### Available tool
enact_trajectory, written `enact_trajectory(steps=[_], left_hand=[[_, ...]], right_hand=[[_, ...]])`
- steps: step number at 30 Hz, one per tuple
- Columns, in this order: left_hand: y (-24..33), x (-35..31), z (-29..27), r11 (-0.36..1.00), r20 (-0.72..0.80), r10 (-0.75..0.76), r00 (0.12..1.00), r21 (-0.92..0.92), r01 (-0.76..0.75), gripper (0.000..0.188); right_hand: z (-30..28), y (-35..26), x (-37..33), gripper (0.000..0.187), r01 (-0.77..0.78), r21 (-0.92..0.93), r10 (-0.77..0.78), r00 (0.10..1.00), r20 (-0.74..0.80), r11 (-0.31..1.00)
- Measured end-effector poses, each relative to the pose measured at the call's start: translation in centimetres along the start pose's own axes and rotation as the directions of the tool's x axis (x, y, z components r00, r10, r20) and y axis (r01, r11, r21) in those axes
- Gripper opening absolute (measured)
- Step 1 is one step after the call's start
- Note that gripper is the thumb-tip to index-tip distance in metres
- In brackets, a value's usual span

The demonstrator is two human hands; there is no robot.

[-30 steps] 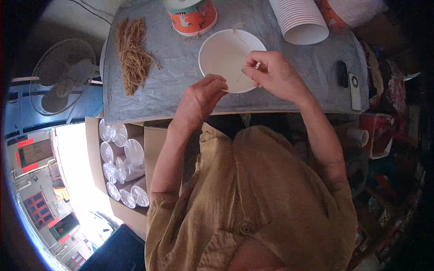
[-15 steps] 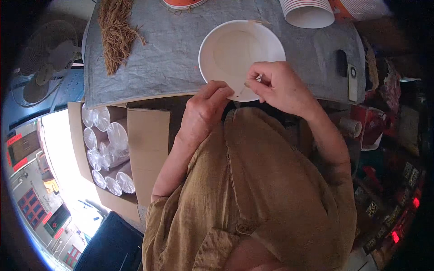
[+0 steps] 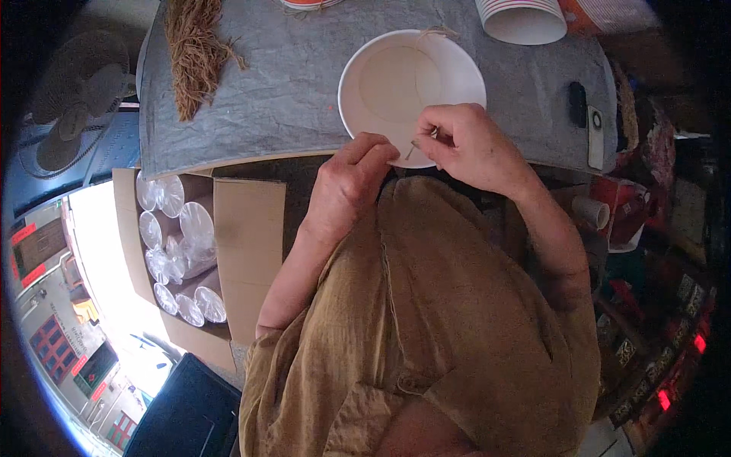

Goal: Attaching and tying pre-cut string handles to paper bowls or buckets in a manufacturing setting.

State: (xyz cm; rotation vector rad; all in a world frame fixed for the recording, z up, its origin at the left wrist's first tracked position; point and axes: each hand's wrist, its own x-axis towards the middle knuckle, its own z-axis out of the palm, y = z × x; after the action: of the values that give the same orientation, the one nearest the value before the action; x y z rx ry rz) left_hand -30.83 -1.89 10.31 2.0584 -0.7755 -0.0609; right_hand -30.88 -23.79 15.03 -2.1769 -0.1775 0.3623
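A white paper bowl (image 3: 407, 80) lies tilted at the near edge of a grey-covered table (image 3: 297, 91). My left hand (image 3: 352, 179) pinches the bowl's near rim with thumb and fingers. My right hand (image 3: 468, 145) is closed on a thin brown string (image 3: 415, 145) right at that rim. The string runs up across the bowl's inside to a loop at its far rim (image 3: 434, 32). My tan-sleeved arms come up from below.
A bundle of brown strings (image 3: 194, 53) lies at the table's left. A stack of white paper bowls (image 3: 521, 19) stands at the back right, a black remote (image 3: 577, 103) and a white one (image 3: 596, 137) at the right edge. A cardboard box of clear lids (image 3: 179, 251) sits below left, next to a fan (image 3: 72, 99).
The bowl has come nearer to me, to the table's near edge. Both hands have closed in on its near rim, the right one pulling the string toward me.
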Motion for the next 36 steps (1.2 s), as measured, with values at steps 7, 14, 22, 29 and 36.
enact_trajectory(steps=[7,14,22,29,36], left_hand=[[0.1,0.1,-0.1,1.0,0.004,0.006,1.0,-0.003,-0.006,0.018],[-0.1,0.2,0.1,1.0,-0.008,0.024,1.0,-0.007,-0.024,0.021],[0.0,1.5,-0.3,0.994,0.06,0.048,0.997,0.093,-0.053,0.027],[0.6,2.4,-0.2,0.992,-0.031,-0.058,0.998,0.114,0.062,0.021],[1.3,3.7,0.8,0.994,-0.08,-0.075,0.994,0.076,0.081,0.019]], right_hand=[[0.0,-0.1,0.1,0.01,0.01,-0.047,-0.01,1.0,0.0,0.999],[0.2,-0.1,0.2,0.009,0.015,-0.095,-0.012,1.0,0.028,0.995],[-0.7,1.2,0.8,0.012,0.205,-0.232,-0.177,0.975,0.139,0.951],[-1.1,-1.4,-2.1,0.014,0.233,-0.052,-0.232,0.873,-0.43,0.971],[4.4,3.4,-3.0,0.016,-0.099,0.522,0.273,0.924,-0.268,0.847]])
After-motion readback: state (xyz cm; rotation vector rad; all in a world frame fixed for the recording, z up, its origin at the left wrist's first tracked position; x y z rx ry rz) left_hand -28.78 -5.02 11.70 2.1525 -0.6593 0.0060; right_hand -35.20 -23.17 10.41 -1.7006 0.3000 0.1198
